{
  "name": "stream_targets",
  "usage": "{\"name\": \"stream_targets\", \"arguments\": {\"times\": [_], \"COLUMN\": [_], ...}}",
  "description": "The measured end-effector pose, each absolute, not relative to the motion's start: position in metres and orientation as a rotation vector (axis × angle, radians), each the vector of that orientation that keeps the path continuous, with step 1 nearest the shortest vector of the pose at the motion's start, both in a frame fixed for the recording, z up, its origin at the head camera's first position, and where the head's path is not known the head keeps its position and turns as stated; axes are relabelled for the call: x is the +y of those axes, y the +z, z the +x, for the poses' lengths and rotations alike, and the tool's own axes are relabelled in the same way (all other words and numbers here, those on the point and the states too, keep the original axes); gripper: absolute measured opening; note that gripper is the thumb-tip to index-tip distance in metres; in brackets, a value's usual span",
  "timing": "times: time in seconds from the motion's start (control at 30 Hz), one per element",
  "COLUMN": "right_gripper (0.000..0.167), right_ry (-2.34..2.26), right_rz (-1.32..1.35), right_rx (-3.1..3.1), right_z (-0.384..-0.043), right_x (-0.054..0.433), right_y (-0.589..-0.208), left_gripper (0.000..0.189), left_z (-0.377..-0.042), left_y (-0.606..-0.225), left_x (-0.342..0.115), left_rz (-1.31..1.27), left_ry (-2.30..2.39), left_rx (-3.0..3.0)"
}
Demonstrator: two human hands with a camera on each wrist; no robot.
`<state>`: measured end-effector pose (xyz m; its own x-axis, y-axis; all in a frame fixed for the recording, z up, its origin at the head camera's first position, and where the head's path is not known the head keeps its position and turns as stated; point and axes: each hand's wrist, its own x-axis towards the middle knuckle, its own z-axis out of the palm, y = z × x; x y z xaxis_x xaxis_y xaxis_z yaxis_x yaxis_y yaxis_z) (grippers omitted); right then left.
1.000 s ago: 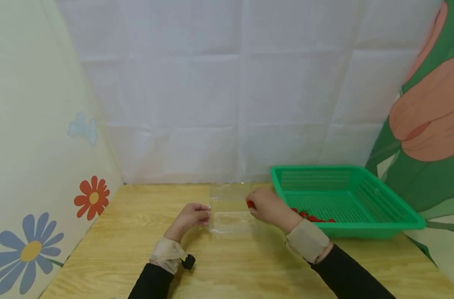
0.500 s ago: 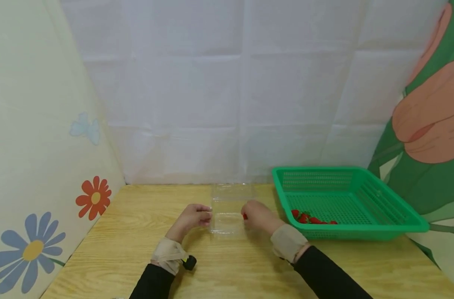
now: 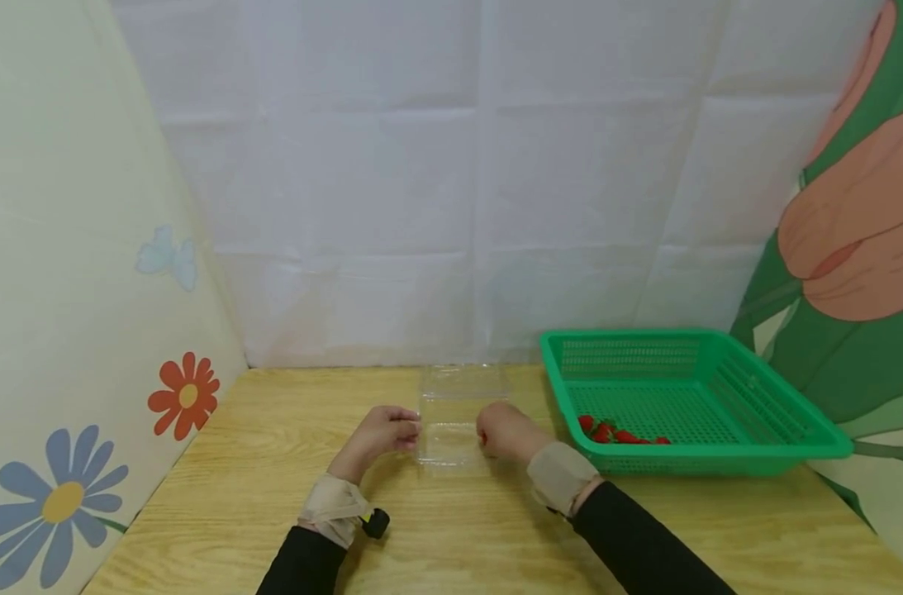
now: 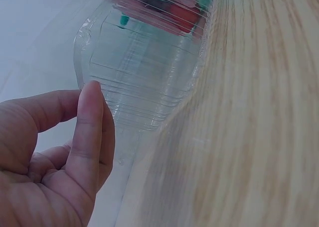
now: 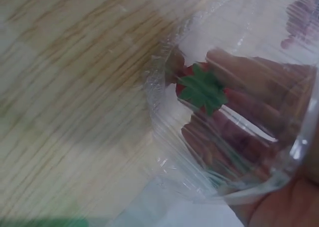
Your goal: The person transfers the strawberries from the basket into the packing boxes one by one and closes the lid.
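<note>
A clear plastic clamshell box (image 3: 444, 446) stands opened on the table, its lid (image 3: 462, 380) laid back toward the wall. At its left side, my left hand (image 3: 380, 431) pinches the rim between thumb and fingers, as the left wrist view shows with the hand (image 4: 62, 157) at the box's edge. My right hand (image 3: 506, 431) reaches into the box from the right. Seen through the plastic in the right wrist view, its fingers hold a red strawberry (image 5: 202, 90) with a green leafy cap. In the head view the hand hides this strawberry.
A green mesh basket (image 3: 719, 452) stands at the right, with several strawberries (image 3: 625, 436) in its near left corner. The wooden table (image 3: 451, 529) ends at a white cloth wall (image 3: 362, 182) behind. Flower-printed panels (image 3: 64, 330) border the left and right.
My right hand has moved left and slightly down, away from the basket and into the clamshell box with the strawberry. The left hand stays at the box's left rim.
</note>
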<state>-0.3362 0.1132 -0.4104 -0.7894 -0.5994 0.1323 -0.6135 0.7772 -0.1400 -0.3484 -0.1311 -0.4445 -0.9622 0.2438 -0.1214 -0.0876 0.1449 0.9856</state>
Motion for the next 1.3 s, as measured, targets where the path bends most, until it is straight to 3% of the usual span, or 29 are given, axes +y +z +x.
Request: {"name": "stream_targets", "arguments": {"times": [0.47,0.67,0.9,1.3], "right_gripper": [0.027,0.007,0.035,0.043], "right_ry": [0.287,0.307,0.450,0.454], "right_rz": [1.009,1.015,0.813,0.676], "right_rx": [-2.906,-2.909,-3.081,-3.050], "right_z": [-0.337,-0.335,-0.320,-0.300], "right_x": [0.109,0.107,0.113,0.192], "right_y": [-0.411,-0.408,-0.384,-0.330], "left_gripper": [0.031,0.032,0.031,0.029], "left_z": [-0.349,-0.350,-0.349,-0.348], "left_y": [-0.447,-0.448,-0.452,-0.456], "left_x": [-0.133,-0.134,-0.134,-0.131], "left_rz": [0.159,0.164,0.169,0.172], "left_ry": [1.898,1.899,1.894,1.883], "left_rx": [2.168,2.162,2.167,2.180]}}
